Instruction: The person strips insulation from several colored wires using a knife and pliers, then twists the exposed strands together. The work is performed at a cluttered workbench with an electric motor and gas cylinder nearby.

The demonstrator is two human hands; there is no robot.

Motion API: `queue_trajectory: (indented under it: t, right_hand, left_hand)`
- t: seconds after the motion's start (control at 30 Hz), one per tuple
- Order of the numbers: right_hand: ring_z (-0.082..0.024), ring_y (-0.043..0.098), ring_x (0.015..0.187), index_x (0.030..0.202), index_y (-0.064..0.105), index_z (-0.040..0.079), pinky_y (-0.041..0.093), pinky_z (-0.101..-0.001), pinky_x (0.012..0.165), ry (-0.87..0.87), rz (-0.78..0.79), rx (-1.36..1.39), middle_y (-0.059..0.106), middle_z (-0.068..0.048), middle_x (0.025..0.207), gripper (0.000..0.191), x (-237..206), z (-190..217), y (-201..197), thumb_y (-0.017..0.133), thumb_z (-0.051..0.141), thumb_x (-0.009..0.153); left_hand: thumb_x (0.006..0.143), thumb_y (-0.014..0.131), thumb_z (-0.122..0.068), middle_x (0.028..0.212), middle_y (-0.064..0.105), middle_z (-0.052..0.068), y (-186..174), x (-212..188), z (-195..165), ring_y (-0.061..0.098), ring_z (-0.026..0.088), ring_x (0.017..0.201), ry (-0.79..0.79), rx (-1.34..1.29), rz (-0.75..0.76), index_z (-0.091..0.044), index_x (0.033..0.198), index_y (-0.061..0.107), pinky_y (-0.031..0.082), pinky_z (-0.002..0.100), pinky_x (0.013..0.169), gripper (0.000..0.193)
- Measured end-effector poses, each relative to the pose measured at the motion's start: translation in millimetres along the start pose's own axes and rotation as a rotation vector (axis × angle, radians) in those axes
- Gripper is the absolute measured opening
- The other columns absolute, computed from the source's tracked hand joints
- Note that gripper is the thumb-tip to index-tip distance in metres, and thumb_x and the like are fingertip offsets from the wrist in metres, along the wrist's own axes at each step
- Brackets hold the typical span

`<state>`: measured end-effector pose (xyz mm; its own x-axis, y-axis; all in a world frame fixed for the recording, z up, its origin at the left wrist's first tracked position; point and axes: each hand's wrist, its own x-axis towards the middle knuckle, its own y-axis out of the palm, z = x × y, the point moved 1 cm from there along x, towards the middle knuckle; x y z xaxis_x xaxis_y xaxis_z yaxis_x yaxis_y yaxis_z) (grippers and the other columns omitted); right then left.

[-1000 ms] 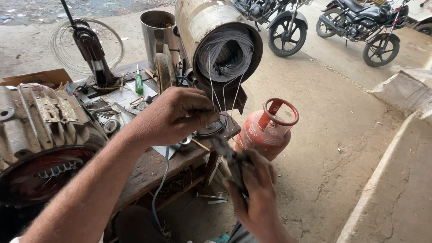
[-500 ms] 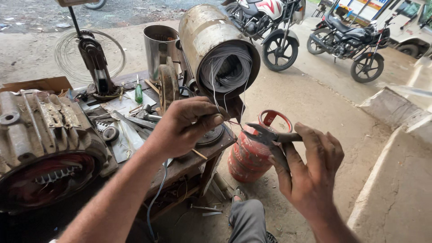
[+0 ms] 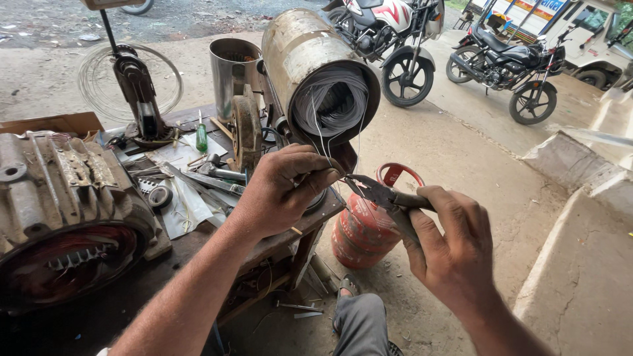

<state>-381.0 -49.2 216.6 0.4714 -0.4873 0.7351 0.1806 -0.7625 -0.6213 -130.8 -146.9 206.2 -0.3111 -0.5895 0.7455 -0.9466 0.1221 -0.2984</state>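
Wire lead pinched at surface's front edge, below stator winding.
Left hand (image 3: pixel 283 191) pinches thin wire (image 3: pixel 321 142); right hand (image 3: pixel 455 244) clenches pliers (image 3: pixel 379 192) at it. Risk: jaws nick insulation, wire snaps, fingertip caught.

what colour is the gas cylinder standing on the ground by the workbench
Red, with a red ring handle on top; the gas cylinder shows in the head view, partly behind the pliers.

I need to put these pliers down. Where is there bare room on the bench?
Little: the bench is crowded with tools and paper between the motor housing and cylinder. Bare wood shows only at the near edge beside the left hand.
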Motion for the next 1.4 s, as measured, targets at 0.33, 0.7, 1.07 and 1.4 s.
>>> queue_trajectory:
  t: [0.33,0.7,1.07,1.4]
  right_hand:
    - [-0.031,0.062,0.103,0.1,0.069,0.001,0.053,-0.0424,0.086,-0.145,-0.009,-0.129,0.063,-0.019,0.116,0.029,10,-15,0,0.082,0.022,0.086]
    - [-0.025,0.063,0.069,0.093,0.063,0.006,0.054,-0.0435,0.061,0.13,0.452,0.277,0.059,-0.01,0.083,0.029,30,-30,-13,0.078,0.029,0.082]
    - [-0.034,0.064,0.113,0.108,0.074,0.004,0.046,-0.0477,0.098,-0.052,0.303,0.266,0.065,-0.019,0.128,0.039,28,-51,-19,0.076,0.033,0.081]
    - [-0.039,0.048,0.135,0.112,0.074,-0.001,0.033,-0.0531,0.116,-0.03,-0.016,0.181,0.053,-0.025,0.146,0.046,2,-47,36,0.068,0.04,0.093]
  left_hand:
    - [0.097,0.068,-0.008,0.081,0.068,0.008,-1,0,1,0.066,0.02,0.076,0.014,0.028,0.03,-0.004,0.103,0.075,0.052,0.035,0.067,0.01]
    - [0.093,0.072,-0.003,0.085,0.067,0.007,4,-4,3,0.065,0.023,0.081,0.188,0.166,-0.073,-0.005,0.106,0.074,0.052,0.036,0.071,0.013]
    - [0.094,0.072,-0.004,0.093,0.073,0.008,11,-9,-2,0.072,0.022,0.084,0.085,0.157,-0.169,-0.006,0.11,0.073,0.056,0.034,0.073,0.016]
    - [0.089,0.079,-0.01,0.084,0.073,0.008,18,-11,-14,0.071,0.017,0.075,-0.065,0.024,-0.272,-0.009,0.133,0.062,0.056,0.029,0.068,0.047]
